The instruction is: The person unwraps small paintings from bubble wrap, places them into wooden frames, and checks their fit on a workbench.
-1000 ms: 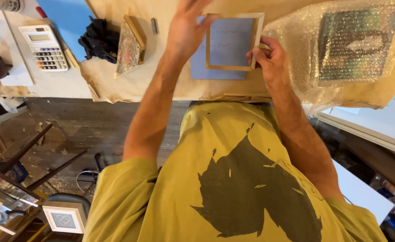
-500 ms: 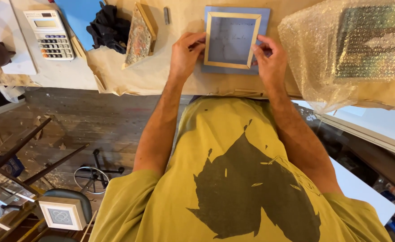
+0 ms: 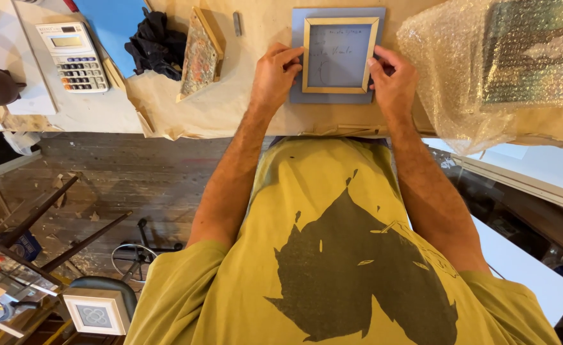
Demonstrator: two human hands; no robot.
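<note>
Left hand (image 3: 275,76) grips the wooden frame (image 3: 341,55) at its 9 o'clock edge; right hand (image 3: 393,80) grips 3 o'clock. Frame lies on grey board (image 3: 297,96); bubble-wrapped parcel (image 3: 517,61) at 3 o'clock.

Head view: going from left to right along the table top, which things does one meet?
Calculator → black cloth → tilted wooden frame → left hand → small wooden frame on a grey board → right hand → bubble-wrapped picture.

A workbench (image 3: 230,108) covered in brown paper spans the top. Below it lies a worn wooden plank floor (image 3: 121,179) scattered with wood chips. Dark metal bars (image 3: 58,223) slant across the lower left.
</note>
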